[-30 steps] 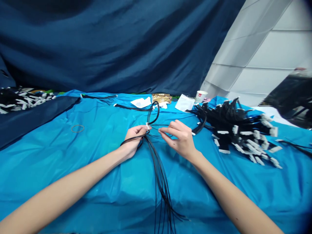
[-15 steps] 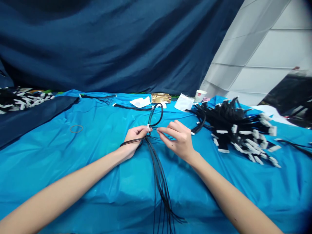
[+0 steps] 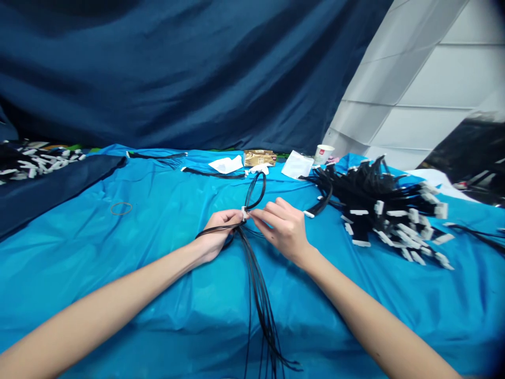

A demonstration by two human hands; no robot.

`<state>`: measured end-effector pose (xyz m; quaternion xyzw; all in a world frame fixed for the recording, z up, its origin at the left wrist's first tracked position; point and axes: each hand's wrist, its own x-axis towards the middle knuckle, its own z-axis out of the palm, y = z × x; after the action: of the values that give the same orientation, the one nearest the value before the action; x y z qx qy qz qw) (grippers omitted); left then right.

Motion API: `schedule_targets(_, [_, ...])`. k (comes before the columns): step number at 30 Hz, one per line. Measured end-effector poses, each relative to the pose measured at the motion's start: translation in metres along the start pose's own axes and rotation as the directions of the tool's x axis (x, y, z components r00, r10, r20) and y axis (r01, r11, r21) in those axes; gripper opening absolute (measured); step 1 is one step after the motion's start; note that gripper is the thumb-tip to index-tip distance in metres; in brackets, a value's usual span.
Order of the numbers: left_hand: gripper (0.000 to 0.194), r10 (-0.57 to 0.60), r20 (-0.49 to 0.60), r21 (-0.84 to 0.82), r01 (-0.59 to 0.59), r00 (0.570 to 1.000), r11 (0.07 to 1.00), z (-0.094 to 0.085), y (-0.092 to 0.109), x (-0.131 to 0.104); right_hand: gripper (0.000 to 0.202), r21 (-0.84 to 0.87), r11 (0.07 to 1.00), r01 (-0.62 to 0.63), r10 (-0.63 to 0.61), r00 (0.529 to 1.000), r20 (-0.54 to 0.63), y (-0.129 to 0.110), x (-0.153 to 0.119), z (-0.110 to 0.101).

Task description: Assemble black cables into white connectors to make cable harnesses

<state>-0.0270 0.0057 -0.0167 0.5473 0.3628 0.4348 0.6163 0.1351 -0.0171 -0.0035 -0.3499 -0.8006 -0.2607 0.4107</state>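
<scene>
1. While black wires (image 3: 258,279) loop beyond a white connector (image 3: 244,213) and trail toward the near side, both hands meet at it, mid-scene.
2. The left hand (image 3: 219,231) pinches the connector, wires draped across its palm side; the right hand (image 3: 286,229) pinches a thin wire just right of it.
3. Right lies a cable pile (image 3: 371,195); left, a thin ring (image 3: 121,209).
4. Far off, a gold packet (image 3: 259,158) and paper cup (image 3: 324,154) stand on blue sheeting (image 3: 158,295).
</scene>
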Motion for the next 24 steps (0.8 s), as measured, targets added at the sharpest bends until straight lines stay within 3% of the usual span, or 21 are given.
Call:
schedule_targets(5, [0.021,-0.077,-0.013,-0.044,0.077,0.997,0.996,0.001,0.002,0.000,0.012,0.004,1.000,-0.015,0.015,1.000,0.011,0.000,-0.001,0.003])
schedule_targets(10, [0.006,-0.120,-0.006,-0.268,0.114,0.993,0.957,0.003,0.006,0.005,0.019,0.045,0.998,-0.033,0.036,0.997,-0.072,0.000,0.000,0.002])
schedule_targets(13, [0.008,-0.144,-0.035,-0.380,0.120,0.989,0.917,-0.001,0.006,0.009,0.027,0.025,0.997,0.073,-0.069,0.990,-0.122,0.000,0.001,-0.001])
schedule_targets(18, [0.007,-0.148,0.000,-0.456,0.132,0.989,0.880,-0.007,0.004,0.013,0.017,0.090,0.948,0.305,-0.297,0.951,-0.088,0.002,0.003,-0.001])
schedule_targets(24, [0.015,-0.196,0.057,-0.478,0.199,0.979,0.856,-0.003,0.009,0.008,0.013,0.097,0.936,0.338,-0.336,0.941,-0.041,0.002,0.001,0.003])
